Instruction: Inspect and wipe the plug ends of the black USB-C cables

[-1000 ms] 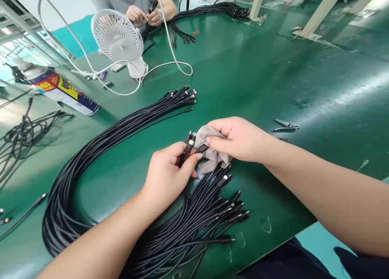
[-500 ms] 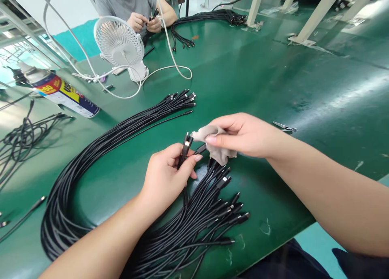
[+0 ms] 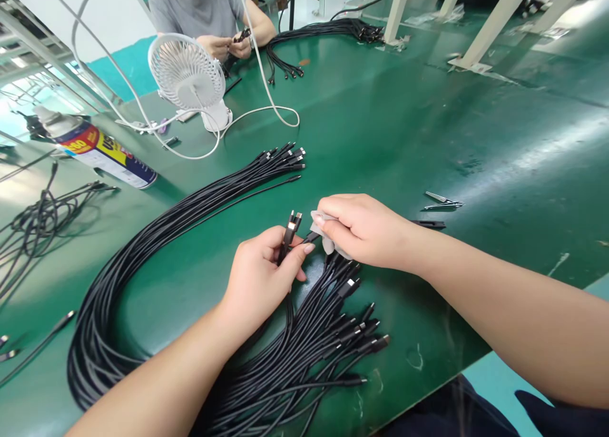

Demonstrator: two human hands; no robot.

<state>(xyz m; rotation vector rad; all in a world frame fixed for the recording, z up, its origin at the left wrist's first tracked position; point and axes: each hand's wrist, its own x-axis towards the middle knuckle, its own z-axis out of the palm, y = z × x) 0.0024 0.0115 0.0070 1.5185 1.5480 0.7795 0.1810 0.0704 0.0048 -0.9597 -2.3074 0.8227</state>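
Observation:
My left hand point(image 3: 266, 262) is closed round a few black cables, whose USB plugs point(image 3: 290, 224) stick up above the fingers. One more connector point(image 3: 310, 237) points right from between its thumb and fingertips. My right hand point(image 3: 359, 228) pinches a pale grey cloth point(image 3: 328, 239) just at that connector's end, and the cloth covers its tip. Under both hands lies a thick bundle of black cables point(image 3: 285, 348), with plug ends fanned out to the right. The bundle loops round on the left to its other ends point(image 3: 280, 158) farther up the table.
A white fan point(image 3: 188, 75) and its cord stand at the back left, near a spray can point(image 3: 107, 148). Loose cables point(image 3: 42, 218) lie at the left. Metal tweezers point(image 3: 442, 202) rest beyond my right wrist. Across the green table point(image 3: 380, 126) a co-worker point(image 3: 204, 18) handles black cables.
My right hand has shifted slightly down and turned, bunching the cloth in its fingers around the end of the sideways connector. The left hand has stayed almost still with its cables.

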